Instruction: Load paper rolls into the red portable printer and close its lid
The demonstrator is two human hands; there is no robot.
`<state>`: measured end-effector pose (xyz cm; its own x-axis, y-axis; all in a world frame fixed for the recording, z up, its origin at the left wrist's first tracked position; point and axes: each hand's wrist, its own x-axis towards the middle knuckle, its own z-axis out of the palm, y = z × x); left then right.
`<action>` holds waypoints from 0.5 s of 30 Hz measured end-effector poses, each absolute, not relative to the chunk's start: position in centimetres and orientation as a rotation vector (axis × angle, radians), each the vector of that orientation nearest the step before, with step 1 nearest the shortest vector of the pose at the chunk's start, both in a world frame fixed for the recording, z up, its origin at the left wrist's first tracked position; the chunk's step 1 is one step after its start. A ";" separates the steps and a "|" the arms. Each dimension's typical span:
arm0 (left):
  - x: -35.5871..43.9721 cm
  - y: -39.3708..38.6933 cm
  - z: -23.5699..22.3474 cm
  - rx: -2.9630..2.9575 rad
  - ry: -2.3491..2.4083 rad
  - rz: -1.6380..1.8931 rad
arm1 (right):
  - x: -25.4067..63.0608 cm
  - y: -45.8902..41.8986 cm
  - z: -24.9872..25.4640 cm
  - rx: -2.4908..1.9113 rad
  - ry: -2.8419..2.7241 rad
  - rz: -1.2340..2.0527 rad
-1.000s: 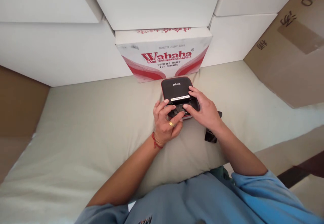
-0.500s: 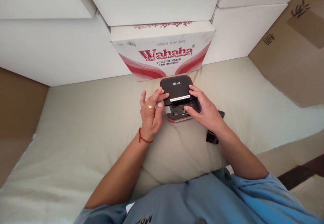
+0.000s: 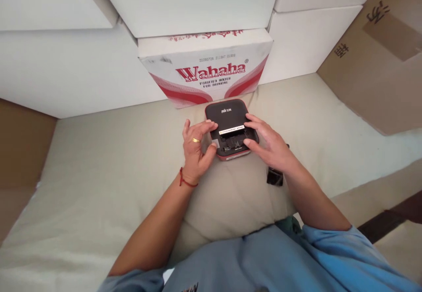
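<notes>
A rounded square black device (image 3: 227,117) with a red rim lies on the pale green fabric. White lettering marks its top, and a white label strip (image 3: 231,130) runs above a recessed opening (image 3: 234,140) at the near end. My left hand (image 3: 199,147) grips its left side, with thumb and forefinger at the edge and the other fingers lifted. My right hand (image 3: 268,142) grips the right side, thumb by the recess and fingertips along the top edge. A small glossy black piece (image 3: 274,177) lies below my right wrist; my forearm partly covers what is beside it.
Directly behind the device stands a white and red Wahaha water carton (image 3: 211,74). Large white boxes (image 3: 198,4) are stacked behind it. A brown cardboard box (image 3: 372,72) with black writing is at the right, and a brown panel (image 3: 24,151) at the left.
My left thumb has moved down and out to the device's lower left edge. My right thumb has shifted slightly toward the right side of the recess. The view has shifted a little.
</notes>
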<state>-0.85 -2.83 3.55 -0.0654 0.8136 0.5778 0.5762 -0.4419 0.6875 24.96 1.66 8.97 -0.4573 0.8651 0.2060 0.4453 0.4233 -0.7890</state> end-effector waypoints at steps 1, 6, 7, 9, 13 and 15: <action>-0.8 -2.8 3.4 1.916 1.487 1.515 | 25.6 1.4 9.0 -1.129 -2.019 0.892; -0.4 -1.7 1.8 1.589 1.213 1.612 | 28.4 0.2 8.7 -1.267 -1.703 0.854; -0.4 -1.4 1.5 1.537 1.176 1.617 | 28.6 0.0 8.7 -1.264 -1.689 0.844; -0.6 -0.9 1.1 1.456 1.164 1.592 | 28.5 -0.1 8.8 -1.241 -1.707 0.822; -0.8 -0.6 0.8 1.352 1.217 1.513 | 27.7 0.2 9.2 -1.177 -1.736 0.780; -0.6 -0.7 0.6 1.299 1.207 1.523 | 27.2 0.6 9.5 -1.143 -1.720 0.756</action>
